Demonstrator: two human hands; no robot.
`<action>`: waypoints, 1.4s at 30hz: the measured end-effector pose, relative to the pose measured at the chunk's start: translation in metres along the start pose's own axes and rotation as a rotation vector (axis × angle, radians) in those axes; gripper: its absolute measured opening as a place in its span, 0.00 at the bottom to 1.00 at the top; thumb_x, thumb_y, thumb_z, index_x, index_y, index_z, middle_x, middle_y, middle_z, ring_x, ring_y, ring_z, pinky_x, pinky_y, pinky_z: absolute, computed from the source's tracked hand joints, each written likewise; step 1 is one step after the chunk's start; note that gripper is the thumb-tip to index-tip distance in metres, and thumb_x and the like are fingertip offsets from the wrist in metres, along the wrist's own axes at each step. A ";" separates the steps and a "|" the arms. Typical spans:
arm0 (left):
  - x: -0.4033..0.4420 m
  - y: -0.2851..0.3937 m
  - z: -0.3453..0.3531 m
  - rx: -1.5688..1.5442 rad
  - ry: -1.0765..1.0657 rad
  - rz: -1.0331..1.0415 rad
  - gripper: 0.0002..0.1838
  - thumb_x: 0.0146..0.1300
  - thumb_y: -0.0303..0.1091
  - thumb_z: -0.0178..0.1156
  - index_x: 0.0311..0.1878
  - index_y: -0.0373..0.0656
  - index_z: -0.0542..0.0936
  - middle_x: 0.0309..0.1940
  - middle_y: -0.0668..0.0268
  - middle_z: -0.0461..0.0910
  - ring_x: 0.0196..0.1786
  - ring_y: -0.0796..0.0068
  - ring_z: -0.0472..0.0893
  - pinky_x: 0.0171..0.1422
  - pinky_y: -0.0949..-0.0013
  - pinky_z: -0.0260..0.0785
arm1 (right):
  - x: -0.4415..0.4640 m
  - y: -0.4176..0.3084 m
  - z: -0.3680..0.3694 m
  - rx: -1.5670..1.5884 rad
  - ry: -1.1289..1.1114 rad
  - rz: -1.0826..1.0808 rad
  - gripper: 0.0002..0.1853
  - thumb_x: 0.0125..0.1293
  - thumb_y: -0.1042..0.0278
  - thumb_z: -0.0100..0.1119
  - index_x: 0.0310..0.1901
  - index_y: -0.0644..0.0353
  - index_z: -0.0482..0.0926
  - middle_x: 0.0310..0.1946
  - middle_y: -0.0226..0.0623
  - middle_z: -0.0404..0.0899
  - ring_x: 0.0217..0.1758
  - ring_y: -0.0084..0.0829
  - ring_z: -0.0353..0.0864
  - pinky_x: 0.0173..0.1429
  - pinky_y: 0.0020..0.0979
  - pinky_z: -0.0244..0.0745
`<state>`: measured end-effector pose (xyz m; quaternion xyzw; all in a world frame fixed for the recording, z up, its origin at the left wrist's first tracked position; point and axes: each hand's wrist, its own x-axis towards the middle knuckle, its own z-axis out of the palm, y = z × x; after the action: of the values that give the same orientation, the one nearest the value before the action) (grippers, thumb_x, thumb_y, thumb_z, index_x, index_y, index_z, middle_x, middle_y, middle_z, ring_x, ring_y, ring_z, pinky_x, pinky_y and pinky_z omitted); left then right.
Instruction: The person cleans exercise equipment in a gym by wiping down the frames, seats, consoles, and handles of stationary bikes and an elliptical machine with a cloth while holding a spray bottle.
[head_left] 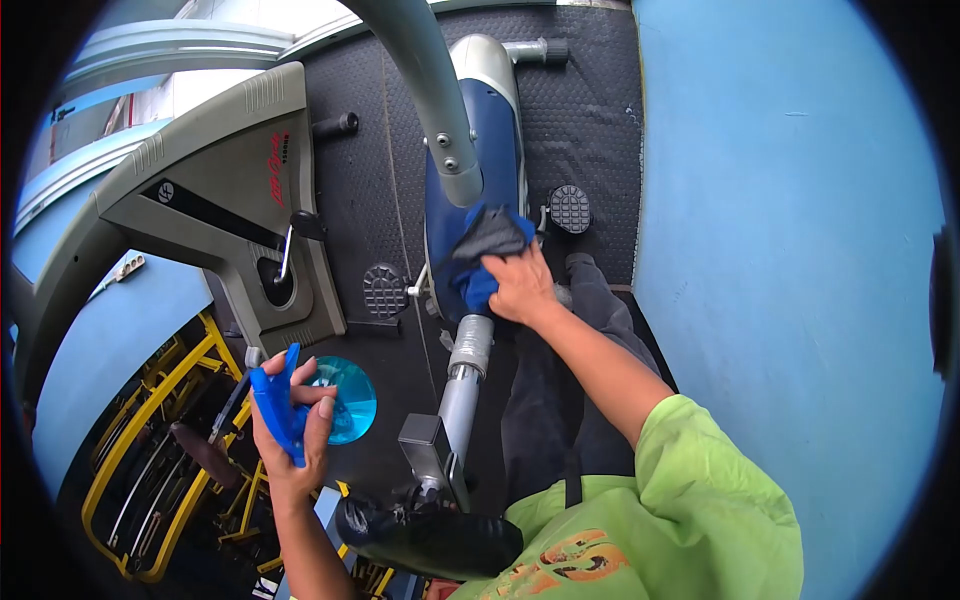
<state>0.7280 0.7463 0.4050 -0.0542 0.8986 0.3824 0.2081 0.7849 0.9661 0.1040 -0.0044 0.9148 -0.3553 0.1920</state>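
Note:
My left hand (300,415) is closed around the blue trigger head of a spray bottle (345,400), whose clear body holds blue liquid. My right hand (522,285) presses a crumpled blue and dark grey cloth (485,250) onto the blue housing of an exercise bike (480,140). The cloth lies just below the foot of the bike's curved grey post (430,90). Part of the fingers of my right hand is hidden in the cloth.
Pedals (570,209) stick out on both sides of the housing. The black saddle (430,535) is close in front of me. A grey-green machine (230,180) stands at the left, above a yellow frame (110,450). A light blue wall (780,250) rises at the right.

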 end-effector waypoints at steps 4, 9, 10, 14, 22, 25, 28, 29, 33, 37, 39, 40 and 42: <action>0.025 -0.003 0.026 0.123 -0.247 0.128 0.33 0.60 0.25 0.67 0.68 0.37 0.65 0.38 0.58 0.86 0.55 0.63 0.83 0.70 0.60 0.65 | 0.033 0.003 -0.001 0.207 0.274 0.275 0.39 0.53 0.63 0.60 0.72 0.42 0.64 0.72 0.59 0.56 0.74 0.61 0.57 0.75 0.52 0.57; 0.055 0.022 0.057 0.227 -0.498 0.204 0.35 0.56 0.27 0.69 0.67 0.39 0.67 0.38 0.64 0.87 0.58 0.57 0.81 0.66 0.56 0.66 | -0.065 -0.018 0.026 0.149 -0.046 0.208 0.47 0.52 0.63 0.64 0.75 0.33 0.57 0.78 0.51 0.42 0.80 0.58 0.45 0.79 0.49 0.51; 0.062 0.030 0.064 0.238 -0.508 0.205 0.35 0.56 0.27 0.69 0.67 0.39 0.67 0.38 0.64 0.87 0.58 0.57 0.81 0.66 0.56 0.66 | -0.080 -0.016 0.037 0.207 -0.088 0.219 0.46 0.53 0.62 0.62 0.76 0.33 0.57 0.78 0.53 0.42 0.80 0.58 0.44 0.80 0.52 0.48; 0.094 0.052 0.095 0.342 -0.643 0.330 0.33 0.57 0.26 0.67 0.65 0.38 0.67 0.38 0.62 0.86 0.54 0.59 0.82 0.65 0.57 0.68 | -0.045 -0.012 0.028 0.211 0.041 0.239 0.44 0.55 0.59 0.60 0.76 0.38 0.58 0.77 0.56 0.45 0.80 0.59 0.44 0.79 0.55 0.44; 0.143 0.013 0.165 0.307 -0.519 0.126 0.33 0.63 0.35 0.66 0.66 0.39 0.62 0.37 0.57 0.86 0.55 0.55 0.83 0.60 0.58 0.74 | 0.038 0.022 0.014 0.579 0.313 0.328 0.47 0.54 0.60 0.63 0.77 0.39 0.53 0.77 0.56 0.47 0.77 0.60 0.52 0.78 0.49 0.54; 0.148 -0.007 0.192 0.260 -0.453 0.038 0.32 0.64 0.31 0.65 0.66 0.37 0.61 0.35 0.59 0.84 0.52 0.62 0.84 0.67 0.58 0.69 | -0.012 0.027 0.038 0.852 0.247 0.363 0.47 0.55 0.63 0.62 0.77 0.44 0.52 0.75 0.55 0.53 0.76 0.56 0.58 0.77 0.45 0.57; 0.144 -0.016 0.213 0.297 -0.430 0.005 0.32 0.64 0.32 0.65 0.67 0.36 0.60 0.34 0.60 0.84 0.53 0.62 0.84 0.65 0.60 0.70 | -0.004 0.056 0.041 0.934 0.217 0.378 0.45 0.57 0.63 0.61 0.77 0.51 0.54 0.72 0.55 0.60 0.75 0.54 0.60 0.77 0.44 0.57; 0.144 -0.017 0.218 0.284 -0.439 -0.005 0.34 0.64 0.32 0.66 0.68 0.35 0.60 0.34 0.59 0.83 0.53 0.63 0.83 0.63 0.62 0.71 | 0.010 0.067 0.039 0.875 0.161 0.386 0.43 0.58 0.62 0.61 0.76 0.54 0.55 0.70 0.56 0.63 0.74 0.53 0.61 0.77 0.44 0.57; 0.136 -0.031 0.237 0.192 -0.483 0.076 0.37 0.62 0.35 0.67 0.68 0.35 0.60 0.35 0.56 0.83 0.51 0.59 0.85 0.57 0.62 0.76 | 0.109 0.093 0.015 0.824 0.235 0.422 0.44 0.62 0.48 0.56 0.78 0.47 0.50 0.71 0.65 0.58 0.76 0.61 0.55 0.79 0.46 0.51; 0.133 -0.032 0.262 0.265 -0.482 0.024 0.38 0.59 0.37 0.69 0.67 0.32 0.63 0.44 0.54 0.80 0.47 0.65 0.82 0.53 0.65 0.75 | 0.161 0.102 0.015 0.902 0.393 0.356 0.48 0.63 0.48 0.57 0.78 0.55 0.44 0.73 0.66 0.53 0.78 0.62 0.50 0.80 0.46 0.48; 0.132 -0.052 0.272 0.267 -0.445 0.183 0.34 0.58 0.37 0.69 0.64 0.32 0.67 0.47 0.51 0.78 0.46 0.62 0.82 0.51 0.64 0.75 | 0.139 0.094 0.014 0.793 0.396 0.256 0.50 0.61 0.53 0.60 0.78 0.58 0.42 0.74 0.67 0.49 0.78 0.63 0.49 0.80 0.47 0.47; 0.133 -0.054 0.275 0.309 -0.439 0.292 0.33 0.57 0.37 0.70 0.63 0.32 0.68 0.48 0.50 0.77 0.45 0.60 0.81 0.51 0.63 0.75 | 0.119 0.094 0.012 0.783 0.356 0.162 0.50 0.58 0.60 0.62 0.78 0.57 0.44 0.74 0.68 0.46 0.77 0.63 0.49 0.80 0.48 0.47; 0.138 -0.048 0.278 0.274 -0.473 0.437 0.31 0.52 0.37 0.71 0.56 0.30 0.74 0.44 0.52 0.77 0.45 0.50 0.78 0.54 0.56 0.70 | 0.088 0.098 0.008 0.866 0.181 0.214 0.45 0.59 0.68 0.63 0.77 0.58 0.52 0.73 0.61 0.55 0.79 0.53 0.54 0.79 0.43 0.51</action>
<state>0.7072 0.9184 0.1432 0.2580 0.8588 0.2958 0.3293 0.7189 1.0214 0.0049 0.2021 0.6902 -0.6823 0.1313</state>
